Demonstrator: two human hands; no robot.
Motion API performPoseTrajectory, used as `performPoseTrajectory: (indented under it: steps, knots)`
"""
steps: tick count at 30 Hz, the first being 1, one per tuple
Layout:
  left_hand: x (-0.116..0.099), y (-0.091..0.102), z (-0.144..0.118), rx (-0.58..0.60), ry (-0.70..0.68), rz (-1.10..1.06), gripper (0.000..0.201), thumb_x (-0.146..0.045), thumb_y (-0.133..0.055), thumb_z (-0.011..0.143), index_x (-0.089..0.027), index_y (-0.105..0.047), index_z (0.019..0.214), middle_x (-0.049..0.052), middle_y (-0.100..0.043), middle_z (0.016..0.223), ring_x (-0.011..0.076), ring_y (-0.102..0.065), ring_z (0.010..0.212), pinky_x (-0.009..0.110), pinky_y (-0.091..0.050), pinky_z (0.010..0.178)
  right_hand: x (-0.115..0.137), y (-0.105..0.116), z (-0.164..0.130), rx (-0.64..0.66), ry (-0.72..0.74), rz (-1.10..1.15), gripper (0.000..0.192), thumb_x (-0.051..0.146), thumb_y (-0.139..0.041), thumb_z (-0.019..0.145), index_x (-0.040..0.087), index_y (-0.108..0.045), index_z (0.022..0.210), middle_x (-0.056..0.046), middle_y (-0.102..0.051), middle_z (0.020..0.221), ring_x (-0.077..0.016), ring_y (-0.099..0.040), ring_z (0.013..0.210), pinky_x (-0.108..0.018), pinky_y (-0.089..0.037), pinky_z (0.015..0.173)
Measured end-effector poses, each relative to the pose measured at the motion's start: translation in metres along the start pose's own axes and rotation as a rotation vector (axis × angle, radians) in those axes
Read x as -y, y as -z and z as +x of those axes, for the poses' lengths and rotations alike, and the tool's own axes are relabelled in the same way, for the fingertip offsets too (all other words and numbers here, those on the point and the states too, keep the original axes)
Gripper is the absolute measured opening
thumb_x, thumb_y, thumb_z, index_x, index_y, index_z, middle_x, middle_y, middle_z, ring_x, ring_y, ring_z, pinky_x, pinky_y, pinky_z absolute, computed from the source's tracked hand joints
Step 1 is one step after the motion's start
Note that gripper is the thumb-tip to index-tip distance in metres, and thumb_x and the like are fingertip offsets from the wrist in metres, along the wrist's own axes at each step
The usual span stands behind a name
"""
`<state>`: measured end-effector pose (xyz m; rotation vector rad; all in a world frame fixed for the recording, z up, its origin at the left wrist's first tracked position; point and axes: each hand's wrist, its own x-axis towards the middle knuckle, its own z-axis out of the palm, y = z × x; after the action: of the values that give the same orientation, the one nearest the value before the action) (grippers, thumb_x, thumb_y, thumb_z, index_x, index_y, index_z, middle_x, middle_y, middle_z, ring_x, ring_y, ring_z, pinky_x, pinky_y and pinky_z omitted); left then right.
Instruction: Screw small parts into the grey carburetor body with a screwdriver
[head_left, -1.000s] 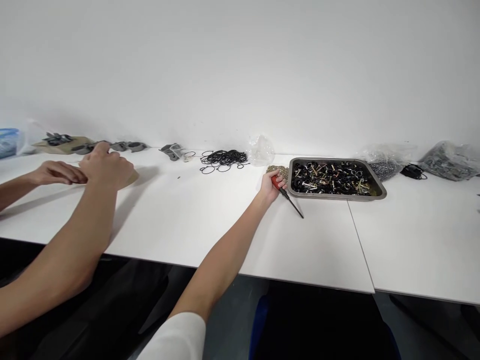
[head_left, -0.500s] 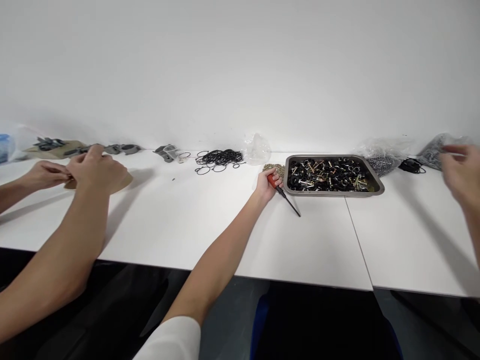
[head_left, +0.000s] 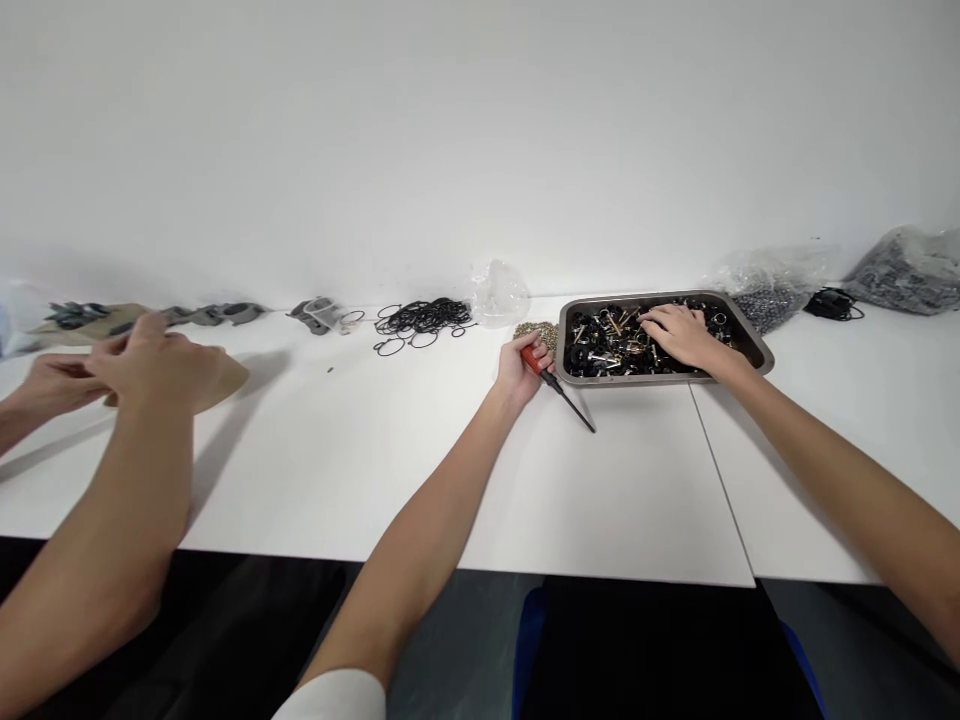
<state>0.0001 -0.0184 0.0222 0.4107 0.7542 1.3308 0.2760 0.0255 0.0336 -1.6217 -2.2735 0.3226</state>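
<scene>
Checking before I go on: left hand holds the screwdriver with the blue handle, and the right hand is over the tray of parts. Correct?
Not quite: the screwdriver has a red handle, as the head view shows. The left hand does hold it, and the right hand is over the tray of parts.

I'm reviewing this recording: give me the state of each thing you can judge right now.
Screwdriver: held by its red handle, shaft slanting toward the table's near edge
Left grip: closed around the handle
Tray: upright, filled with loose small parts
Right grip: on the parts; holding any, unclear
Black rings: heaped loosely
Clear bag: crumpled
Far-right bag: bulging
</scene>
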Motion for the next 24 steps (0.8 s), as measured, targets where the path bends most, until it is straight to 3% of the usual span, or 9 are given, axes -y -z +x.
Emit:
performPoseTrajectory:
  steps: [4, 10, 15, 19, 24]
  knots:
    - [0.001, 0.001, 0.001, 0.002, -0.019, 0.02, 0.032, -0.014, -0.051, 0.092, -0.02, -0.04, 0.062, -0.005, -0.033, 0.05, 0.0095, -0.034, 0.038, 0.023, -0.037, 0.04, -0.005, 0.001, 0.0, 0.027, 0.041, -0.029, 0.064, 0.055, -0.02, 0.103, 0.024, -0.069, 0.131, -0.015, -0.056, 0.145, -0.0392, -0.044, 0.141, -0.064, -0.027, 0.119]
    - [0.0, -0.001, -0.002, 0.001, -0.017, 0.044, 0.034, -0.014, -0.046, 0.095, -0.02, -0.04, 0.062, -0.004, -0.033, 0.05, 0.0095, -0.035, 0.039, 0.023, -0.038, 0.041, 0.003, 0.006, -0.003, 0.105, 0.117, 0.002, 0.068, 0.068, -0.025, 0.101, 0.028, -0.069, 0.134, -0.012, -0.053, 0.151, -0.0433, -0.037, 0.144, -0.07, -0.026, 0.119]
    - [0.0, -0.001, -0.003, -0.006, -0.016, 0.043, 0.034, -0.014, -0.044, 0.096, -0.019, -0.041, 0.063, -0.004, -0.034, 0.05, 0.0091, -0.036, 0.04, 0.022, -0.037, 0.041, 0.008, 0.015, -0.008, 0.217, 0.178, 0.039, 0.076, 0.081, -0.044, 0.09, 0.028, -0.067, 0.139, -0.011, -0.046, 0.16, -0.0455, -0.03, 0.149, -0.073, -0.024, 0.12]
    - [0.0, -0.002, -0.004, -0.016, -0.027, 0.045, 0.034, -0.013, -0.044, 0.096, -0.019, -0.042, 0.063, -0.004, -0.034, 0.051, 0.0088, -0.037, 0.04, 0.022, -0.037, 0.041, 0.006, 0.016, -0.008, 0.238, 0.217, 0.003, 0.071, 0.073, -0.06, 0.083, 0.027, -0.069, 0.136, -0.011, -0.043, 0.163, -0.0462, -0.027, 0.151, -0.073, -0.022, 0.122]
    - [-0.001, -0.002, -0.004, -0.016, -0.023, 0.05, 0.035, -0.014, -0.043, 0.097, -0.019, -0.042, 0.063, -0.004, -0.034, 0.051, 0.0093, -0.038, 0.04, 0.022, -0.037, 0.042, 0.0, 0.013, -0.006, 0.251, 0.24, 0.022, 0.068, 0.069, -0.063, 0.082, 0.027, -0.07, 0.134, -0.01, -0.043, 0.163, -0.0465, -0.025, 0.152, -0.073, -0.02, 0.123]
